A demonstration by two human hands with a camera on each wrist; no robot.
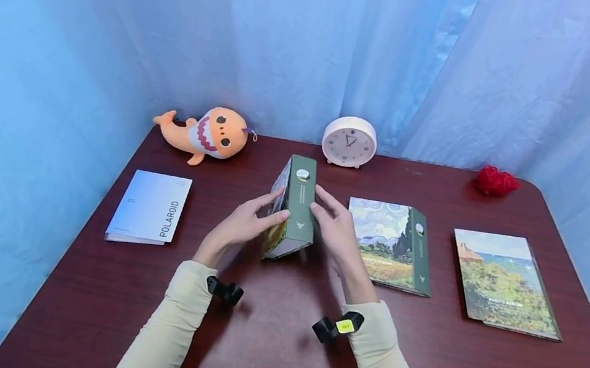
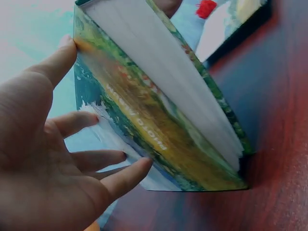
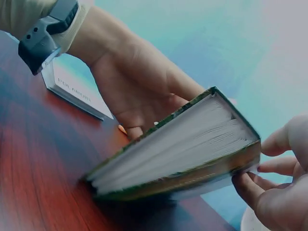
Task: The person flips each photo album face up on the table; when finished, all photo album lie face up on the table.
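A thick photo album [image 1: 302,203] with a dark green spine stands on its page edges at the table's middle, spine up. The left hand [image 1: 242,223] holds its left side, thumb at the spine's edge and fingers spread against the painted cover [image 2: 139,115]. On the opposite side the right hand [image 1: 338,230] grips near the spine. The right wrist view shows its fingertips [image 3: 248,185] at the cover and the white page block [image 3: 178,139] between the covers. Right of it lies a second photo album [image 1: 385,239], with a green spine.
Another painted-cover album [image 1: 506,283] lies at the far right. A pale blue POLAROID album [image 1: 149,205] is at the left. Along the back edge are an orange plush shark [image 1: 206,132], a white clock [image 1: 349,143] and a red object [image 1: 495,181]. Blue curtains [image 1: 301,48] hang behind.
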